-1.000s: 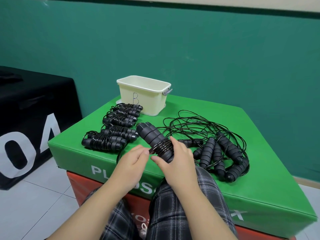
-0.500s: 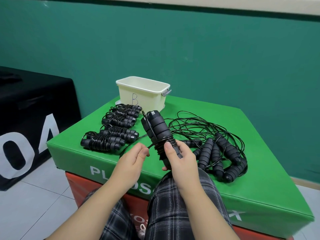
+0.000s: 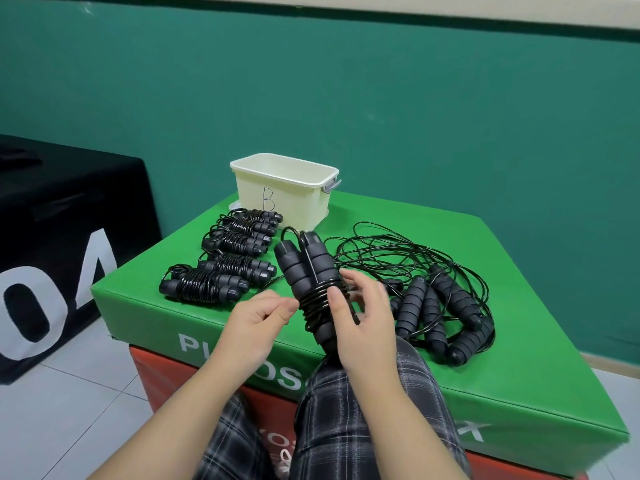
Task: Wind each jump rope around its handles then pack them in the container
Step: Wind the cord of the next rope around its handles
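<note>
On the left of the green padded box (image 3: 450, 368) lie five wound bundles of black rope (image 3: 204, 288), ready to pack. The left hand (image 3: 258, 318) pinches the thin black cord (image 3: 289, 299) with curled fingers. The right hand (image 3: 363, 323) wraps around two black foam handles (image 3: 304, 268), thumb pressing the coils. The winding looks only partly done, so next the cord must go round again, kept tight. The cream plastic tub marked B (image 3: 282, 197) sits behind; its inside is hidden. More loose black ropes (image 3: 433, 299) wait on the right.
</note>
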Demonstrator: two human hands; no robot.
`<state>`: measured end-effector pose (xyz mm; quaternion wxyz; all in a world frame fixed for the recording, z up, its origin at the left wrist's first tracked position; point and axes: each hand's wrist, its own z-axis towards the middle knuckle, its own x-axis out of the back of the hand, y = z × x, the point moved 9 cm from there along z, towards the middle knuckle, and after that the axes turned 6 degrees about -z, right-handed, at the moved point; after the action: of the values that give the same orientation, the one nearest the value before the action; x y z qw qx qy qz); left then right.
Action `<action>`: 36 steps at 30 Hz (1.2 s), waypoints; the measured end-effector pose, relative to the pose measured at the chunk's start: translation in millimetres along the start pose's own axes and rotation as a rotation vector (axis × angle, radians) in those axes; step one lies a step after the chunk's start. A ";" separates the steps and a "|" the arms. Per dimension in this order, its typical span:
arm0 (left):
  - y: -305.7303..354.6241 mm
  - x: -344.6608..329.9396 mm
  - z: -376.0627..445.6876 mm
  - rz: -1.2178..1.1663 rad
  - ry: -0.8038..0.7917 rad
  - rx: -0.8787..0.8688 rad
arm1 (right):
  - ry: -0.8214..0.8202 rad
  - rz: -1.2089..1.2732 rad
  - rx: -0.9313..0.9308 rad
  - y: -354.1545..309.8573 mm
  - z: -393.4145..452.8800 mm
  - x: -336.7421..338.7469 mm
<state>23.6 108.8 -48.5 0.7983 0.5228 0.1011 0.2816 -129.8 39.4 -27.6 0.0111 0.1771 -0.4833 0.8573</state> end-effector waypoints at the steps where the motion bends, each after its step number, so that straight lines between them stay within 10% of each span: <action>1: 0.7 0.1 -0.8 0.006 0.012 0.000 | 0.039 -0.032 0.046 -4.0 -0.1 3.7; 20: 26.7 -0.4 -3.3 0.182 0.036 -0.094 | -0.200 -0.506 0.067 -3.3 -4.5 -21.7; 36: -4.3 -10.4 -0.2 0.153 -0.037 -0.027 | -0.093 0.195 -0.090 -1.9 -6.3 -3.7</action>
<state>16.4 101.9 -53.9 0.7831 0.5232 0.0424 0.3335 -127.8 46.2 -30.1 -0.0866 0.1681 -0.5363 0.8226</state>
